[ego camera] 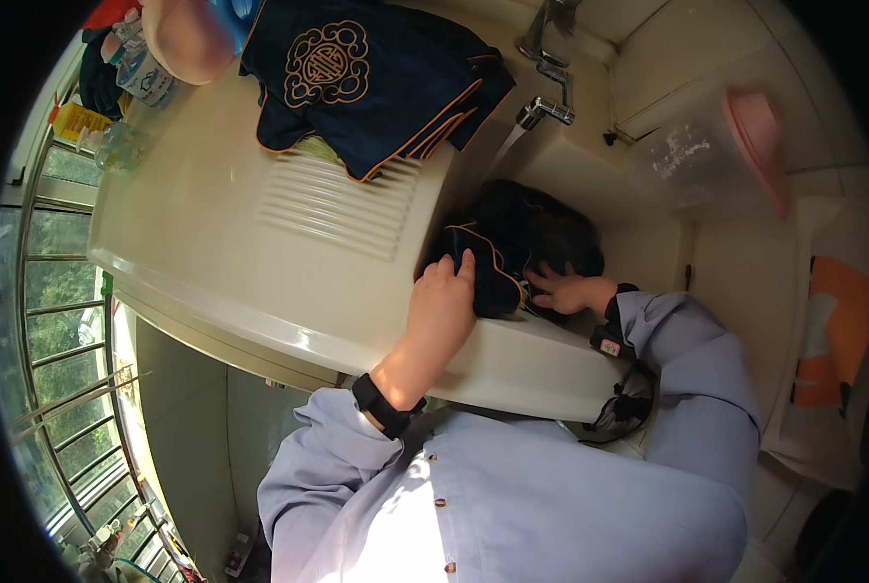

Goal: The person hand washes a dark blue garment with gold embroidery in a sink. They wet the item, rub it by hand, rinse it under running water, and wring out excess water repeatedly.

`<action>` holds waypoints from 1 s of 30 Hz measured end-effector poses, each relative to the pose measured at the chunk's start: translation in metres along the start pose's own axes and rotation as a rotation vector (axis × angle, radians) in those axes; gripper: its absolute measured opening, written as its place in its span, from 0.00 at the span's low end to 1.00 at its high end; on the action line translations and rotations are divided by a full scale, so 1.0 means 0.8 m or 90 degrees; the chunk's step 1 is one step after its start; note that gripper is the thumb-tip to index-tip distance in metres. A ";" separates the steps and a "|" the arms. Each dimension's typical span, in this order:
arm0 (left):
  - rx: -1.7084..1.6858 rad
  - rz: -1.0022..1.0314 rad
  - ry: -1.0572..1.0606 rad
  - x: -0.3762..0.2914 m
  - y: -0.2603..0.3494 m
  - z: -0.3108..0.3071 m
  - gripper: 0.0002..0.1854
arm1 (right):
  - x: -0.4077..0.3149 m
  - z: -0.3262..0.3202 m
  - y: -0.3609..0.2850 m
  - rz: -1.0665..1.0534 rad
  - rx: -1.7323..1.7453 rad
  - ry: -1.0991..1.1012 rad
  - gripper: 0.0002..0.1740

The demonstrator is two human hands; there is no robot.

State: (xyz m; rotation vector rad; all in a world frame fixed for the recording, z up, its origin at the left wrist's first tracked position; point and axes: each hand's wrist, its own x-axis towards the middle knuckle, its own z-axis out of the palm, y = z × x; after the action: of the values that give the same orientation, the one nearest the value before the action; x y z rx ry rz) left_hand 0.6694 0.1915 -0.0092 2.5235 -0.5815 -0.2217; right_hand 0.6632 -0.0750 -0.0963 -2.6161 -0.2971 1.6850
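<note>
A dark navy cloth with orange piping (489, 273) lies bunched in the laundry sink basin (551, 167), part of it up against the near wall. My left hand (441, 302) is closed over the cloth's left edge at the basin's rim, its fingertips partly hidden by the fabric. On the right, my right hand (567, 290) rests on the bunched cloth with fingers spread. Water runs from the chrome faucet (543, 111) into the basin. More folded navy fabric with an embroidered round emblem (326, 64) is spread over the upper washboard area.
Ridges of a moulded washboard (339, 208) lie left of the basin. Bottles (146, 76) and a yellow packet (77, 124) stand at the far left near a barred window (63, 306). A clear plastic container with a pink rim (758, 149) is on the right.
</note>
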 end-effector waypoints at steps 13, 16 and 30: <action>0.000 0.026 0.008 0.001 -0.004 0.001 0.27 | -0.034 -0.029 -0.020 -0.031 0.177 -0.297 0.34; -0.007 0.037 0.018 -0.001 -0.005 0.000 0.28 | -0.029 -0.036 -0.027 0.058 0.201 -0.272 0.34; -0.032 0.049 0.014 -0.005 -0.007 -0.001 0.29 | 0.034 -0.049 -0.024 0.008 0.115 0.576 0.26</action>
State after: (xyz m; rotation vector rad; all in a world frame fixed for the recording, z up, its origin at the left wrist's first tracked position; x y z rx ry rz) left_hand 0.6681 0.1980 -0.0111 2.4474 -0.6553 -0.1785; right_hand 0.7064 -0.0479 -0.1021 -2.8797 -0.0859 0.3678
